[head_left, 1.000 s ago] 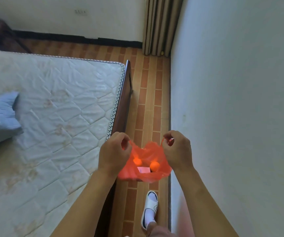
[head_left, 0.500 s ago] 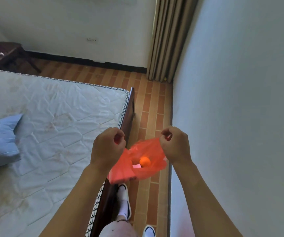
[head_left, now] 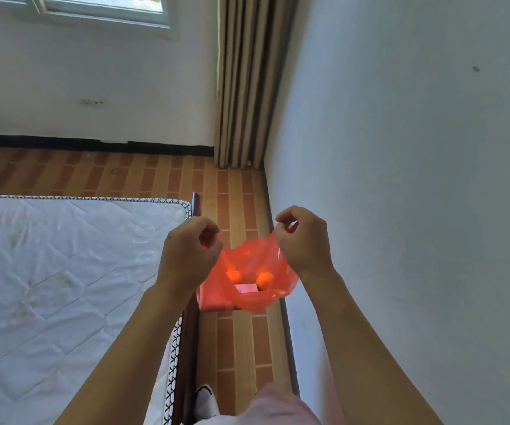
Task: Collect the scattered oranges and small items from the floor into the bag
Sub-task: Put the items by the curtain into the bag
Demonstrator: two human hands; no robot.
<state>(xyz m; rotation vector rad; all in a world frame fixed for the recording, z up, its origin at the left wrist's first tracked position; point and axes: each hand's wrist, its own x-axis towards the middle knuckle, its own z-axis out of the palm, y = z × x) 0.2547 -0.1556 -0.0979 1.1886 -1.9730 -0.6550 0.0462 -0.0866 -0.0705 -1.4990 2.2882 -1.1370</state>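
Note:
A thin red plastic bag (head_left: 249, 297) hangs open between my two hands, above the strip of floor between bed and wall. My left hand (head_left: 187, 256) grips the bag's left handle with curled fingers. My right hand (head_left: 304, 240) pinches the right handle. Inside the bag lie two oranges, one on the left (head_left: 233, 275) and one on the right (head_left: 265, 279), with a small white box (head_left: 246, 288) between them.
A bare quilted mattress (head_left: 63, 271) on a dark wooden bed frame (head_left: 189, 348) fills the left. A white wall (head_left: 416, 179) runs close on the right. Striped curtains (head_left: 244, 87) hang in the far corner. Brick-pattern floor (head_left: 241, 348) lies below, with my slippered foot (head_left: 206, 401).
The camera has tilted up, bringing the window and more of the far wall into view. Both hands still hold the bag open, and both oranges show inside it again.

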